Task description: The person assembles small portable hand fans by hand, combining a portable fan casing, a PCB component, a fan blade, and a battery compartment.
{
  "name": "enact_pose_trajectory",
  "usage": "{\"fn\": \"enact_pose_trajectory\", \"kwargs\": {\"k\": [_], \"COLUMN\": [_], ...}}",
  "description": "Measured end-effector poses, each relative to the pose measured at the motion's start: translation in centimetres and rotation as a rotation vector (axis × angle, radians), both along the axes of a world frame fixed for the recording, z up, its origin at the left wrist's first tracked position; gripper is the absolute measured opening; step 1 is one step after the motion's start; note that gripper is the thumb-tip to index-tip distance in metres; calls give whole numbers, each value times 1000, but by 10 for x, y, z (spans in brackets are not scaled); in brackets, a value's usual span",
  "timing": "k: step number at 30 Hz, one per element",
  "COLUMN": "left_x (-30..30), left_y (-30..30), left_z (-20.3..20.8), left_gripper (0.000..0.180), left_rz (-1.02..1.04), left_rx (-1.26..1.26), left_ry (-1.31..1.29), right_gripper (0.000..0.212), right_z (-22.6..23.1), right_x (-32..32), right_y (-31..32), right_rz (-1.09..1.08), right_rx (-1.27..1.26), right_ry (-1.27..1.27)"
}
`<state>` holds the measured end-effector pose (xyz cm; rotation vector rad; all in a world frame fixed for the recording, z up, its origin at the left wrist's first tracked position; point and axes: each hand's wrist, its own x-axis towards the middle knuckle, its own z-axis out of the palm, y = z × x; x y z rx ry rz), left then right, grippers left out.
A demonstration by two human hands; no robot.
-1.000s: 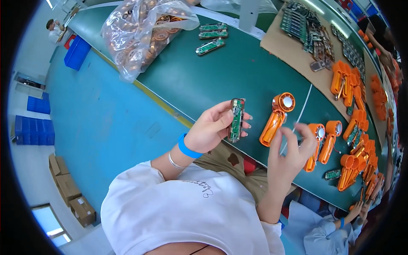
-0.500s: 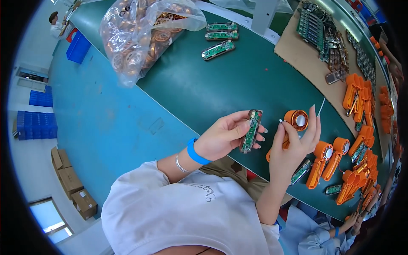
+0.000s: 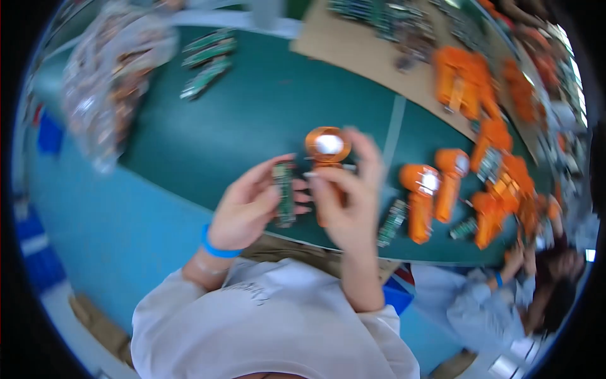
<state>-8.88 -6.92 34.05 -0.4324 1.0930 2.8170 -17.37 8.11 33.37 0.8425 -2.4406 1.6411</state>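
My left hand [image 3: 245,211], with a blue band at the wrist, is closed around a green circuit board [image 3: 285,196] set in a narrow casing. It holds the board upright over the near table edge. Just right of it, my right hand [image 3: 351,205] is in front of an orange handheld fan [image 3: 312,155] with a round head and silvery centre. Its thumb and index finger are pinched together by the fan's neck, the other fingers raised. Blur hides what the pinch holds. The fan's handle is partly covered by this hand.
Two orange fans [image 3: 420,208] and a loose board [image 3: 392,222] lie on the green table [image 3: 252,120] to the right. More orange fans [image 3: 464,79] are heaped beyond. A plastic bag of parts [image 3: 104,88] and several boards [image 3: 208,72] sit far left. A co-worker's hands [image 3: 514,259] are at right.
The whole view has shifted and blurred, with the table sliding left. My right hand has come nearer the left hand and the fan. The left hand still holds the circuit board.
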Motion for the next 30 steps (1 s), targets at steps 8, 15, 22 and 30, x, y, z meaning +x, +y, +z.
{"fn": "enact_pose_trajectory", "kwargs": {"k": [8,15,22,30], "left_x": [-10,-10,-8,-1], "left_y": [24,26,13,10], "left_z": [-6,-9,-1,3], "left_gripper": [45,42,46,43], "left_rz": [110,134,106,108], "left_rx": [-92,-158,-320,-207], "left_ry": [38,46,68,45], "right_gripper": [8,7,7,8], "right_z": [0,5,4,9], "right_x": [21,24,21,16], "right_y": [1,0,-2,-3], "right_rz": [-147,-213,-183,-122], "right_rx": [-204,-99,23,51], "right_ry": [-357,-187,-110,-62]}}
